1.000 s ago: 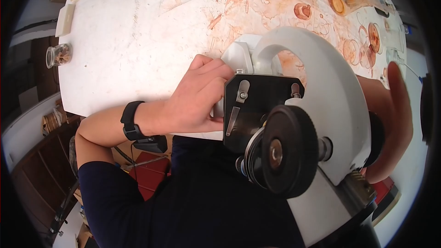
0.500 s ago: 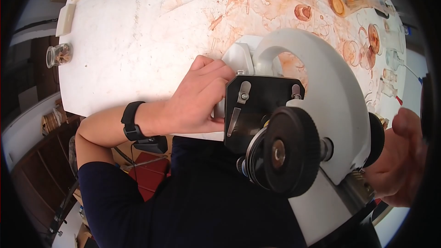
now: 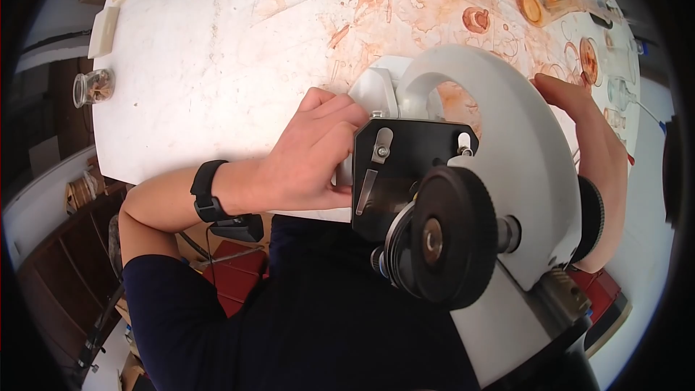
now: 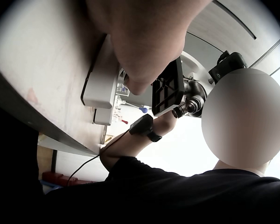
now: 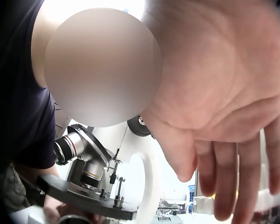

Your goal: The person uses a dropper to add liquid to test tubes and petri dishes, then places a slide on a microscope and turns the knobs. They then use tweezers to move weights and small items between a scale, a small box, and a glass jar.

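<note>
The two hands were well apart, one on either side of a microscope (image 3: 517, 112) that stood at the near edge of a white, red-stained table (image 3: 210, 80), right in front of the person. The left hand (image 3: 311, 148) had its fingers bent in beneath the black stage (image 3: 427, 145); the fingertips were hidden there, so I couldn't tell whether they were clamped on anything. The right hand (image 3: 597, 127) held nothing that I could see, its fingers long and straight out past the curved arm, with the wrist behind the right focus knob (image 3: 592, 221); whether skin met knob I couldn't tell. The left focus knob (image 3: 463, 239) stood nearer the person, and two metal clips (image 3: 382, 145) sat on the stage. Seen from the right wrist, an objective lens (image 5: 91, 175) with a yellow ring was just above the stage. Over to the left, a glass jar (image 3: 94, 87) with brownish bits in it lay near the table's edge, and a clear glass bottle (image 3: 620, 92) was beyond the right hand.
</note>
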Demonstrator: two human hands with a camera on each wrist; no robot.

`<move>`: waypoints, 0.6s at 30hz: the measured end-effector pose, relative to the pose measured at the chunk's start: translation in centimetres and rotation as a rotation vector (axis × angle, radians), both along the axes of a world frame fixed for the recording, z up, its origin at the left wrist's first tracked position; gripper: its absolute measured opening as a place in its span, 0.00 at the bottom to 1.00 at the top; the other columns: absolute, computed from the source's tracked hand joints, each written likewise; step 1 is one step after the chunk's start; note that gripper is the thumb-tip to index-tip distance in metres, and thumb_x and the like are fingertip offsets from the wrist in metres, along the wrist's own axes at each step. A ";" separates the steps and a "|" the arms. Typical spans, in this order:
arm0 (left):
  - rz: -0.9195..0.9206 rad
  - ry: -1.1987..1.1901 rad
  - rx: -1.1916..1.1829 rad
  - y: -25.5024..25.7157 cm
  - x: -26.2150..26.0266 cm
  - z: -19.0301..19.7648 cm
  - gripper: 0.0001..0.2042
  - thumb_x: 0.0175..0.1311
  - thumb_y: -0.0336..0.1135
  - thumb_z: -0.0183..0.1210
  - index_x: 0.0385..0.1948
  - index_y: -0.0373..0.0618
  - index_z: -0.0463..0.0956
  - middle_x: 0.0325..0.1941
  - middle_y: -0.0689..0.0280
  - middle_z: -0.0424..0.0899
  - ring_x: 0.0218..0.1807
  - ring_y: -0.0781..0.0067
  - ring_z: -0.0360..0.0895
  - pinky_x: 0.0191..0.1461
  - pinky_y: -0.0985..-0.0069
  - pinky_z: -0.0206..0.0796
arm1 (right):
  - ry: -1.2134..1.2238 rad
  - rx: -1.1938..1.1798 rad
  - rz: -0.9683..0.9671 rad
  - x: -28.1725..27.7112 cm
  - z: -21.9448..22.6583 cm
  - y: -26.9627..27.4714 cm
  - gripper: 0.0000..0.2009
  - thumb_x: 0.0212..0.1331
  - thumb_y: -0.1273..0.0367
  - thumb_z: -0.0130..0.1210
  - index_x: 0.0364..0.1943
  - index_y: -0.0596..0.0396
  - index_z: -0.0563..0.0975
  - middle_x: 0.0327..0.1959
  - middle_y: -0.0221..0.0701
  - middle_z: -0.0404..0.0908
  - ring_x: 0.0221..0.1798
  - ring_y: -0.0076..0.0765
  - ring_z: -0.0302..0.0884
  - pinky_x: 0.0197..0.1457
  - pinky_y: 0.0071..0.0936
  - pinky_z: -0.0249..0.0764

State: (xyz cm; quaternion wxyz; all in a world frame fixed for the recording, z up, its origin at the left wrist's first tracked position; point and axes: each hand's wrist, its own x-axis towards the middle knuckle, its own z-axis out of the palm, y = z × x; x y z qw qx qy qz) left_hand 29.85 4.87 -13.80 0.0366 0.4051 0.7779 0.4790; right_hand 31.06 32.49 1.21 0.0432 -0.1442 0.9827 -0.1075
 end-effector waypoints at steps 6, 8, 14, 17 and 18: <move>0.003 0.015 0.011 0.0 0.1 0.1 0.26 0.39 0.38 0.76 0.30 0.47 0.62 0.41 0.58 0.74 0.39 0.56 0.71 0.48 0.62 0.58 | 0.342 -0.406 0.430 -0.8 1.9 2.9 0.21 0.61 0.74 0.44 0.59 0.60 0.70 0.50 0.44 0.82 0.42 0.43 0.83 0.45 0.26 0.80; -0.011 0.022 0.013 -0.1 -0.1 0.4 0.26 0.39 0.39 0.76 0.30 0.48 0.62 0.41 0.58 0.74 0.39 0.56 0.71 0.48 0.62 0.57 | 0.408 -0.516 0.791 -1.2 3.8 4.1 0.20 0.73 0.73 0.27 0.64 0.64 0.64 0.51 0.52 0.79 0.28 0.51 0.85 0.26 0.22 0.87; -0.011 0.030 -0.015 -0.3 -0.1 0.3 0.26 0.40 0.39 0.76 0.30 0.48 0.62 0.41 0.58 0.74 0.39 0.56 0.71 0.49 0.62 0.57 | 0.557 -0.806 0.829 1.7 1.0 9.7 0.19 0.65 0.67 0.45 0.57 0.62 0.70 0.49 0.47 0.79 0.42 0.42 0.84 0.41 0.28 0.82; -0.008 0.007 0.006 -0.2 -0.1 0.6 0.26 0.40 0.39 0.77 0.30 0.47 0.62 0.41 0.58 0.74 0.38 0.56 0.71 0.48 0.62 0.57 | 0.645 -0.981 0.842 3.3 0.4 10.1 0.20 0.60 0.64 0.56 0.54 0.60 0.73 0.48 0.43 0.80 0.50 0.36 0.83 0.50 0.31 0.79; -0.008 0.009 0.011 -0.2 -0.1 0.6 0.26 0.40 0.39 0.77 0.30 0.47 0.62 0.41 0.58 0.74 0.38 0.57 0.71 0.48 0.62 0.57 | 0.416 -0.595 0.617 4.1 2.2 9.8 0.20 0.63 0.63 0.53 0.54 0.60 0.71 0.49 0.46 0.79 0.48 0.37 0.83 0.48 0.33 0.80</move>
